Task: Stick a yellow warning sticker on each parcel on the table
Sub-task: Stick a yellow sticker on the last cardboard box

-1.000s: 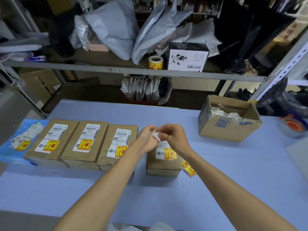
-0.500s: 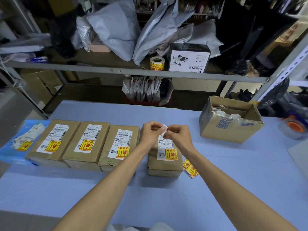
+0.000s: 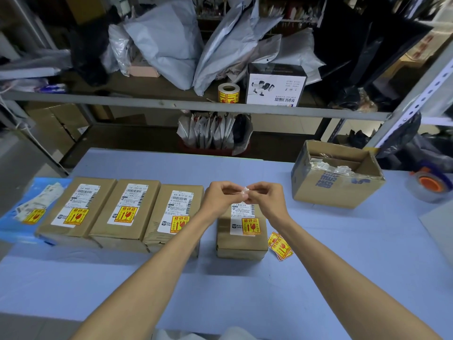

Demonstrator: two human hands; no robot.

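Where the blue table (image 3: pixel 318 278) runs across the view, four brown cardboard parcels stand in a row. First parcel (image 3: pixel 73 212), second parcel (image 3: pixel 125 214) and third parcel (image 3: pixel 171 217) sit side by side, touching; the fourth parcel (image 3: pixel 241 234) stands apart to their right. Each of the four carries one white shipping label and one yellow warning sticker: first sticker (image 3: pixel 76 216), second sticker (image 3: pixel 126 214), third sticker (image 3: pixel 180 224), fourth sticker (image 3: pixel 250 226). One blue mailer (image 3: pixel 14 224) at the table's left edge, beside the first parcel, also bears one yellow sticker (image 3: pixel 34 215).

Loose stock: a small fanned stack of yellow stickers (image 3: pixel 280 246) on the table, just beside the fourth parcel's right side; exact count cannot be told. One roll of yellow stickers (image 3: pixel 228 93) stands on the shelf (image 3: pixel 147 104) behind.

Hands: two, bare, raised above the far end of the fourth parcel. Left hand (image 3: pixel 220 198) and right hand (image 3: pixel 266 200) meet fingertip to fingertip, both pinching one small white scrap of paper (image 3: pixel 245 190) between them.

Other items: one open cardboard box (image 3: pixel 335 182) at right on the table; one tape dispenser with orange core (image 3: pixel 430 185) at the far right edge; one black-and-white product box (image 3: pixel 275 85) on the shelf; several grey poly mailer bags (image 3: pixel 169 38) heaped behind it.
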